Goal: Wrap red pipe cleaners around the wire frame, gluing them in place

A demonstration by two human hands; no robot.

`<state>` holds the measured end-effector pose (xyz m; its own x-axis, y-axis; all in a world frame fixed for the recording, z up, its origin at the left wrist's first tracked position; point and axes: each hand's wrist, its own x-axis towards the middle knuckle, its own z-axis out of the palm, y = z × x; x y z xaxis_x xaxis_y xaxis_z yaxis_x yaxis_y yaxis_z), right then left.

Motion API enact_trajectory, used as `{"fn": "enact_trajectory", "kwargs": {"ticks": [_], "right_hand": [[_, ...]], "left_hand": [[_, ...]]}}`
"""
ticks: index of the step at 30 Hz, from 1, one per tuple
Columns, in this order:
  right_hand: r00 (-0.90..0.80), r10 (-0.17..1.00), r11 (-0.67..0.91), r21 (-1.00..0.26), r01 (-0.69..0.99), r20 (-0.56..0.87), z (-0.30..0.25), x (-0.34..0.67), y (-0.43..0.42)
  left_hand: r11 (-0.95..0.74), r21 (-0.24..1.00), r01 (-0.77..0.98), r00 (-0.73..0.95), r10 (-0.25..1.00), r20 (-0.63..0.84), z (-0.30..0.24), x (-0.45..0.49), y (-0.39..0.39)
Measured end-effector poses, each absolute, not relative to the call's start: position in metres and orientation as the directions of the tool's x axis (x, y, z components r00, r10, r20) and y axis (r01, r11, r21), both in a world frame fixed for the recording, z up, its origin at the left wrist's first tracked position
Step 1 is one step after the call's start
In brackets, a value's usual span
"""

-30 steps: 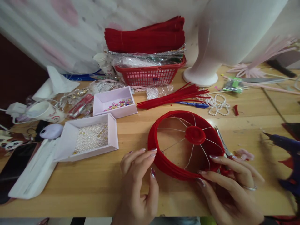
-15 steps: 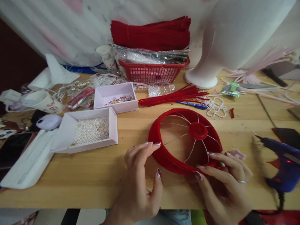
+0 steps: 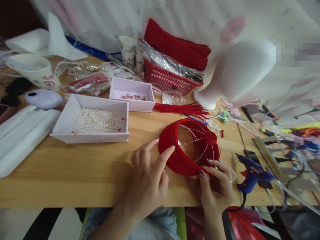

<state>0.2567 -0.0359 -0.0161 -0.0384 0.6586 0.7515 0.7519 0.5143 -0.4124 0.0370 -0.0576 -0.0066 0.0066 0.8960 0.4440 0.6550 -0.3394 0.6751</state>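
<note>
A round red frame (image 3: 175, 156) wrapped in fuzzy red wire lies on the wooden table (image 3: 75, 173), with thin metal spokes running to a red hub (image 3: 210, 137). My left hand (image 3: 147, 173) rests against the frame's left wall, its fingers spread and their tips on the red band. My right hand (image 3: 216, 186) holds the frame's near right rim, fingers curled over the edge with the thumb on the outside.
A blue glue gun (image 3: 252, 173) lies just right of my right hand. Behind stand two white trays, one of pearls (image 3: 97, 120) and one of gems (image 3: 132, 96), a red basket (image 3: 170, 80), loose red wires (image 3: 182, 108) and a white foam head (image 3: 237, 73).
My head has swung right and back, so everything sits further left in view. Both hands have drawn closer around the frame, and the left fingertips now press on its band.
</note>
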Motion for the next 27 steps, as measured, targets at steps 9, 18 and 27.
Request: {"fn": "enact_trajectory", "kwargs": {"ticks": [9,18,27], "right_hand": [[-0.066,0.627,0.525,-0.359,0.772,0.777,-0.019,0.255,-0.035],[-0.078,0.642,0.519,-0.359,0.776,0.763,-0.018,0.254,-0.037],[-0.083,0.653,0.524,-0.369,0.768,0.753,-0.016,0.254,-0.038]], "left_hand": [[-0.351,0.862,0.367,0.011,0.928,0.373,-0.007,0.042,-0.055],[-0.336,0.859,0.386,0.054,0.938,0.342,-0.008,0.050,-0.053],[-0.277,0.907,0.318,-0.038,0.952,0.304,-0.001,0.054,-0.046]]}}
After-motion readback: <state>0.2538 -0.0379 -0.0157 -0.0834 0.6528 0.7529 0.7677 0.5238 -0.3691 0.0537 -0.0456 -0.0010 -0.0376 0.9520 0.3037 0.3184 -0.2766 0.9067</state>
